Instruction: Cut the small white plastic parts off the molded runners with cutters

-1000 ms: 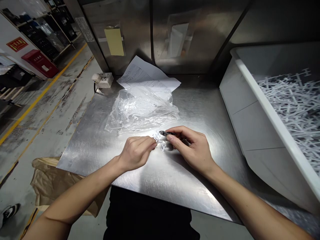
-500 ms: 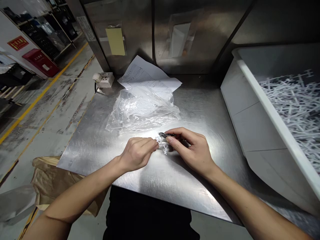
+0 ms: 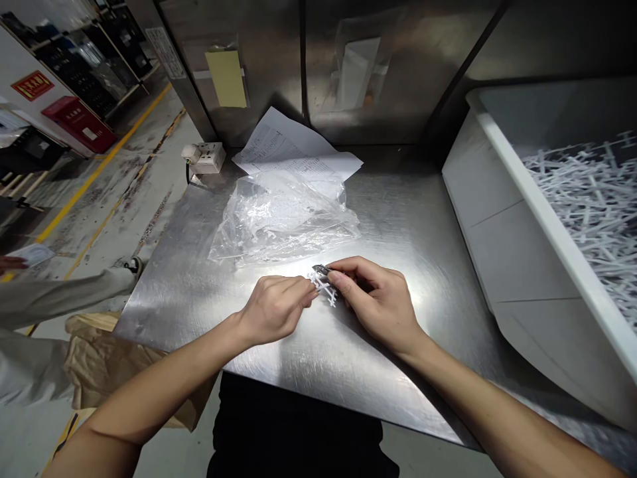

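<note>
My left hand (image 3: 275,309) pinches a small white branched plastic piece (image 3: 324,288) just above the steel table (image 3: 318,345). My right hand (image 3: 381,300) grips a small dark cutter (image 3: 322,269), its metal tip right at the top of the white piece. Both hands meet at the table's middle. Behind them lies a crumpled clear plastic bag (image 3: 283,218) with more white pieces inside.
A white bin (image 3: 517,219) full of white plastic sprues (image 3: 592,199) stands at the right. Printed papers (image 3: 293,149) and a power strip (image 3: 205,158) lie at the back. A brown bag (image 3: 99,358) hangs off the left edge. Another person's sleeve (image 3: 60,295) reaches in at the left.
A person's sleeve and a hand with paper have come into view at the left. My hands stay together on the white piece, barely shifted.
</note>
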Motion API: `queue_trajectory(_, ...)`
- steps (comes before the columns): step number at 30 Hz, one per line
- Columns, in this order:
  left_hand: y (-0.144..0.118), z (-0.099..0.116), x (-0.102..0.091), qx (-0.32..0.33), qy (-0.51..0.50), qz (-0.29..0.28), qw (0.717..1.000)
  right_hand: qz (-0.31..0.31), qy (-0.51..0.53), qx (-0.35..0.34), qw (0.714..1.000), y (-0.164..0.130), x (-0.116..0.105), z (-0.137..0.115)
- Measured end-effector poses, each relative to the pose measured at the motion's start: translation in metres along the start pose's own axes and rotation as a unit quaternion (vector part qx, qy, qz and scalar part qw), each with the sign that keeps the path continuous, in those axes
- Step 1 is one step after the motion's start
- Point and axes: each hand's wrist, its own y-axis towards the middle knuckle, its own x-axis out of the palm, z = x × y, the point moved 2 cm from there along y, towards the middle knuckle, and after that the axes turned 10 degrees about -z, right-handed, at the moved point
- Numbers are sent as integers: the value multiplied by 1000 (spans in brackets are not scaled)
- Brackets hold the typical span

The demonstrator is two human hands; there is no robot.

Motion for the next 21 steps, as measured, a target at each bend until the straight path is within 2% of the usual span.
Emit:
queue_trajectory(8, 0, -1, -1, -21, -24, 3, 999, 16, 17, -11, 1000, 0, -8, -5)
queue_trajectory(13, 1, -1, -1, -19, -23, 3, 1000, -6, 14, -34, 999, -2, -7, -11)
queue_trajectory(21, 2, 0, 0, -15, -13, 11, 1000, -23, 18, -30, 999, -2, -4, -13)
